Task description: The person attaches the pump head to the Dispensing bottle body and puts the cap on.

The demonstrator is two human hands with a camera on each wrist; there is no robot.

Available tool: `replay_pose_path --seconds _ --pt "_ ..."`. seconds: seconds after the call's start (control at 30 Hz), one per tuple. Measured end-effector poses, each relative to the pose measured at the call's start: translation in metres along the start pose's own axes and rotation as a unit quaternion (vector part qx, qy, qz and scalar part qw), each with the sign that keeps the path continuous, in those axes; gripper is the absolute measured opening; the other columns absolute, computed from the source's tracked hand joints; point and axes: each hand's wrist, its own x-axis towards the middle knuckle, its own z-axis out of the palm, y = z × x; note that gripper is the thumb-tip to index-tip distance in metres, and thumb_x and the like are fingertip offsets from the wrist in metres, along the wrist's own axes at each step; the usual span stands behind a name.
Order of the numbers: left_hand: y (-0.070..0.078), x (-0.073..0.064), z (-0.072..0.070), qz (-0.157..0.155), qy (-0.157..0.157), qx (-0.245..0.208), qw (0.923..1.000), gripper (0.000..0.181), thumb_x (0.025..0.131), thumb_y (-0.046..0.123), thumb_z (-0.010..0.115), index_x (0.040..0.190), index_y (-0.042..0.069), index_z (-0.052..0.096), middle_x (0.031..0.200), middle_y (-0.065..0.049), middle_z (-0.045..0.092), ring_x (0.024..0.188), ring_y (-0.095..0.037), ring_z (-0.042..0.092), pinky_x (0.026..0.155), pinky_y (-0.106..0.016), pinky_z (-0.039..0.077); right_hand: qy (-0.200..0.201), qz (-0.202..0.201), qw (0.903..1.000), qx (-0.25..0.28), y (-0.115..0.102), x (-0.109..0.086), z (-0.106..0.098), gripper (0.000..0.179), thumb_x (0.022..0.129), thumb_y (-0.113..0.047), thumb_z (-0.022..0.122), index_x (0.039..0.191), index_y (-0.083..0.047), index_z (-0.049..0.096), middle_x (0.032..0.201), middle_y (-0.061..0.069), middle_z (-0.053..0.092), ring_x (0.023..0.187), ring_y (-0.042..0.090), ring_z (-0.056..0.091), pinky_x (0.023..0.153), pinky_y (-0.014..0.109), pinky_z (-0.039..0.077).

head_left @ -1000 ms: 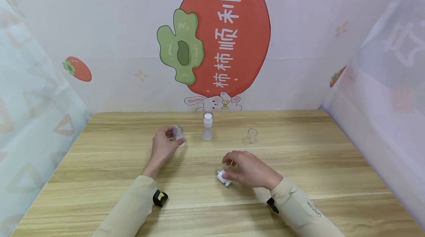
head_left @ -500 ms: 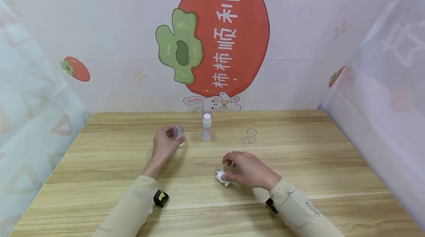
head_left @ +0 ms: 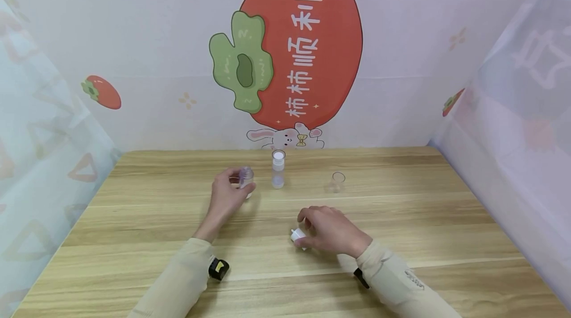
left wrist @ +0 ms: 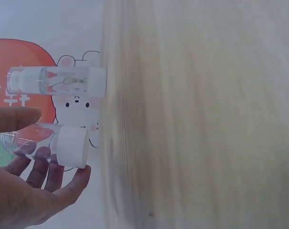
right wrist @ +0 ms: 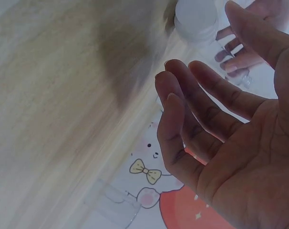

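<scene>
We hold a clear, white-based bottle (left wrist: 72, 147) in our left hand (head_left: 226, 195), fingers clamped round it, near an upright bottle (head_left: 278, 173) on the tabletop (head_left: 142, 219). Our right hand (head_left: 331, 229) curves loosely, fingers apart from thumb, beside a white piece (head_left: 297, 235); we cannot tell whether they touch.

My left arm (head_left: 178, 273): one, sleeved, stretched forward and slanting inward. My left hand (head_left: 226, 194): one, gripping, thumb (left wrist: 13, 118) set opposite the curved fingers (left wrist: 73, 188). My right arm (head_left: 397, 276): one, sleeved, angled forward and inward. My right hand (head_left: 333, 231): one, back uppermost, fingers loosely bent, thumb apart from them.
</scene>
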Motion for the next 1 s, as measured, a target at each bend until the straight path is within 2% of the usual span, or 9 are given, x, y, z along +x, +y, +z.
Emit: replay_pose_path --seconds 0.17,0.33,0.5,1.0 --pt "0.004 -0.0025 0.0017 0.006 -0.007 0.004 1.0 0.045 0.085 0.006 0.078 0.125 -0.007 0.062 0.115 -0.023 0.065 0.106 -0.035 0.06 0.083 -0.039 0.053 -0.004 0.004 0.9999 -0.015 -0.0023 0.0005 0.0017 0.045 0.08 -0.04 0.086 0.108 -0.008 0.07 0.083 -0.007 0.06 0.073 0.01 0.052 0.067 0.031 0.043" --pt "0.0059 -0.0032 0.0035 0.02 -0.01 0.003 0.9997 0.042 0.084 0.004 0.078 0.123 -0.006 0.064 0.114 -0.021 0.066 0.105 -0.035 0.06 0.082 -0.037 0.051 0.003 -0.01 0.9996 -0.025 -0.003 0.0009 0.0035 0.042 0.079 -0.04 0.087 0.103 -0.009 0.07 0.076 -0.009 0.056 0.068 0.008 0.05 0.063 0.028 0.042" --pt "0.0068 -0.0044 0.0053 0.041 -0.018 -0.002 0.999 0.04 0.084 0.003 0.078 0.121 -0.005 0.066 0.113 -0.021 0.067 0.105 -0.036 0.06 0.086 -0.042 0.048 0.007 -0.023 0.9992 -0.031 -0.0027 0.0016 0.0056 0.037 0.079 -0.036 0.088 0.098 -0.011 0.069 0.073 -0.009 0.055 0.067 0.007 0.049 0.062 0.027 0.041" --pt "0.0087 -0.0057 0.0077 0.037 -0.038 0.003 0.9986 0.044 0.08 0.003 0.079 0.121 -0.004 0.065 0.113 -0.018 0.067 0.107 -0.033 0.059 0.091 -0.044 0.046 0.01 -0.036 0.999 -0.026 -0.0055 0.0016 0.0073 0.026 0.082 -0.025 0.084 0.098 -0.011 0.07 0.074 -0.009 0.054 0.07 0.007 0.049 0.064 0.028 0.041"
